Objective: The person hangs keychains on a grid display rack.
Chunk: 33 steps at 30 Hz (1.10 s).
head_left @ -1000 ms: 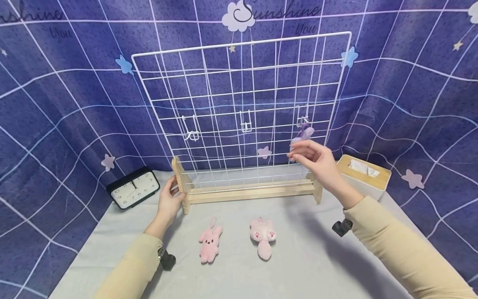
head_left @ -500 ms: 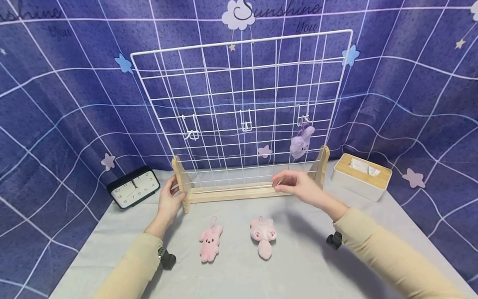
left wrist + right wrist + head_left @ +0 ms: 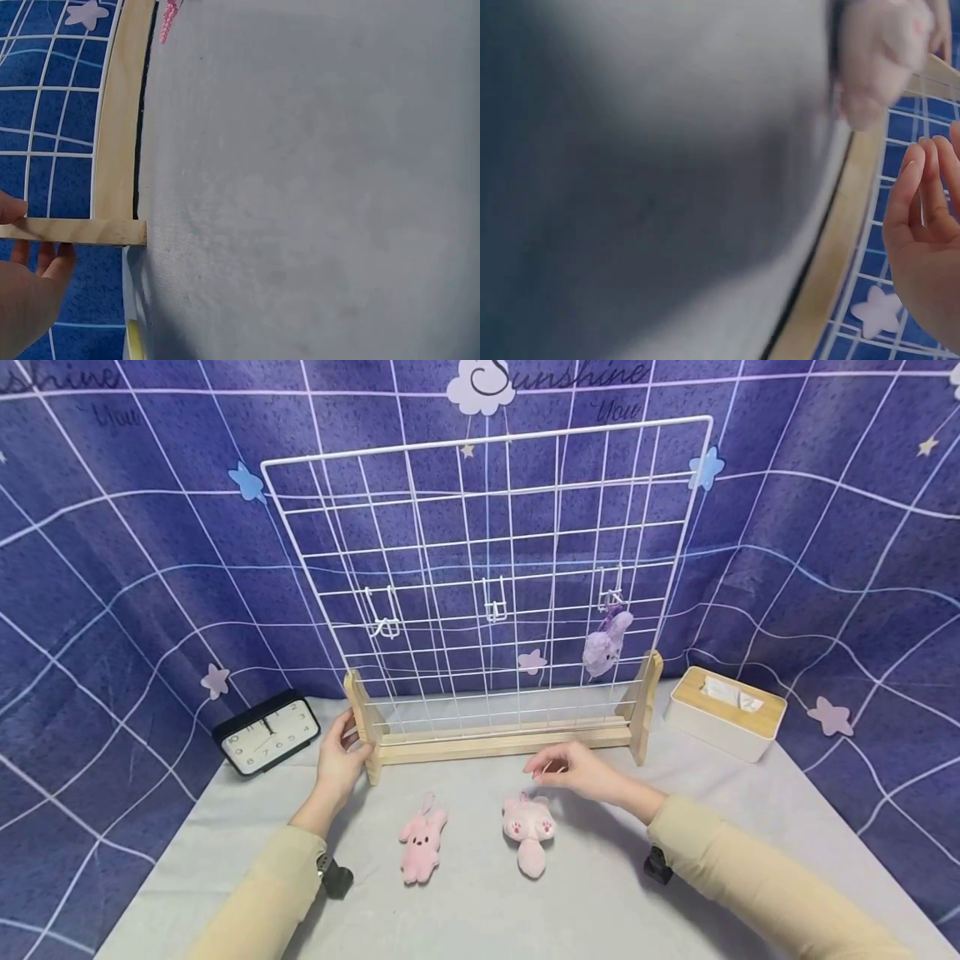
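Note:
My left hand point(image 3: 339, 762) grips the left wooden end post point(image 3: 82, 231) of a white wire grid rack point(image 3: 480, 441), thumb on one side and fingers on the other. Just beyond a pink plush keychain point(image 3: 529, 835) with paw prints and a round tail, my right hand point(image 3: 577, 772) hovers with fingers loosely bent and nothing in them. Left of that plush lies a pink bunny keychain point(image 3: 422, 847) with its loop toward the rack. A purple plush keychain point(image 3: 604, 647) hangs from the right hook point(image 3: 611, 597). The middle hook point(image 3: 496, 610) and left hook point(image 3: 385, 625) carry nothing.
A black-framed clock point(image 3: 270, 735) leans at the table's left side, behind my left hand. On the right stands a white tissue box point(image 3: 723, 718) with a wooden lid. Behind the rack hangs a blue patterned curtain point(image 3: 150, 593).
My right hand has come away from the purple plush, leaving it hanging on the hook, and moved down and left to the paw-print plush. The left hand keeps its place on the post.

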Motion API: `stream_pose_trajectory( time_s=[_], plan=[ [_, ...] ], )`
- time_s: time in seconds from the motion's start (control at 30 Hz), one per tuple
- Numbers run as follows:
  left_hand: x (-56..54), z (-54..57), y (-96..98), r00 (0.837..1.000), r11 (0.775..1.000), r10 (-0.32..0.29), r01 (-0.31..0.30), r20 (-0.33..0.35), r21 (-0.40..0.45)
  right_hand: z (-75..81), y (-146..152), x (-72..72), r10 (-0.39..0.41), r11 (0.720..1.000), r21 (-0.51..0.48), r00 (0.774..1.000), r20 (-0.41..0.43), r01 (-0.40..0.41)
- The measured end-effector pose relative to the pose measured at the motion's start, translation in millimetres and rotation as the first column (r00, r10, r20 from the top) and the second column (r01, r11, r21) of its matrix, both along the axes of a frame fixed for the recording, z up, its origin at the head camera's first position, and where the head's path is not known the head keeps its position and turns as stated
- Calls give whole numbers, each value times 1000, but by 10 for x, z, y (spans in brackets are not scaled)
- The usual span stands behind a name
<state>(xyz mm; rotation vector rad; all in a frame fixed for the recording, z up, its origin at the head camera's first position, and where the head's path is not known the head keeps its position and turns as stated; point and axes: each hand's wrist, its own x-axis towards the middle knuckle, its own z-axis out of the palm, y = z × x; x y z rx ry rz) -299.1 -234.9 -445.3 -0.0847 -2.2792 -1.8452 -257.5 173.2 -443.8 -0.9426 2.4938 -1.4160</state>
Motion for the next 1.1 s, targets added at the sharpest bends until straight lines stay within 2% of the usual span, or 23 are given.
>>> stream_pose_trajectory(
  time_s=[0.17,0.27,0.5,0.77,0.93,1.1],
  plan=[
    [138,176,66,1000,1000,-11,11,0,-2,-129,-60,-28,43,997,71,999,-5,-42],
    [184,216,92,1000,1000,-7,7,-6,-5,-185,-76,-61,71,993,90,997,-9,-70],
    [179,209,87,1000,1000,-4,4,-18,4,-249,-108,-162,126,985,116,992,14,-126],
    [148,187,68,1000,1000,-8,9,-11,10,-244,-126,-247,163,972,168,986,28,-165],
    [148,187,74,1000,1000,-3,3,6,-1,-246,-135,-278,185,957,228,983,4,-181],
    [155,196,89,1000,1000,-9,9,-6,8,-235,-150,-289,198,942,284,980,-36,-180]
  ],
)
